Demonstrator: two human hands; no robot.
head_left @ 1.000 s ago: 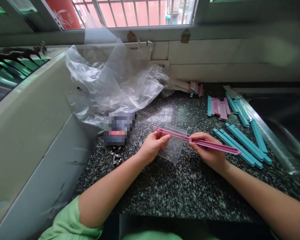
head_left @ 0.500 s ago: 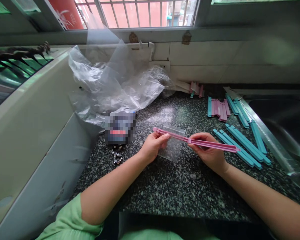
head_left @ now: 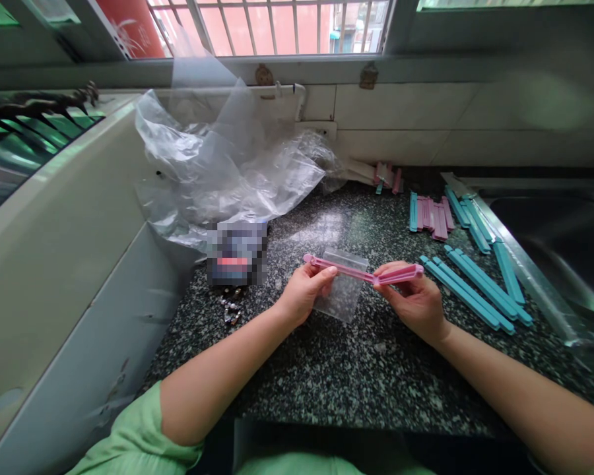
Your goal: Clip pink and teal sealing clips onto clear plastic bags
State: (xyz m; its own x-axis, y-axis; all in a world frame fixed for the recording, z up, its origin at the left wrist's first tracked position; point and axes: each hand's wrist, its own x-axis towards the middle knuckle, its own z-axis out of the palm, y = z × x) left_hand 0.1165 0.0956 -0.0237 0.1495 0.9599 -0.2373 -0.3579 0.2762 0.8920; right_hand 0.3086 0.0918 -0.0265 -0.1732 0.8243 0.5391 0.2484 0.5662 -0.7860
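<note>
Above the speckled black stone countertop point(head_left: 351, 382), my left hand point(head_left: 301, 290) pinched a long, hinged pink plastic clip point(head_left: 355, 272) across a clear plastic bag point(head_left: 339, 302); farther right, my right hand point(head_left: 418, 305) gripped the clip's hinge.

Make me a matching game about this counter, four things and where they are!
1. long pink clip
2. small clear bag
3. large crumpled bag
4. sink

A. heaped at the back left
B. held by left hand and right hand
C. far right, past the teal clips
D. between the hands, partly behind something pink

Pairs: 1-B, 2-D, 3-A, 4-C
</note>
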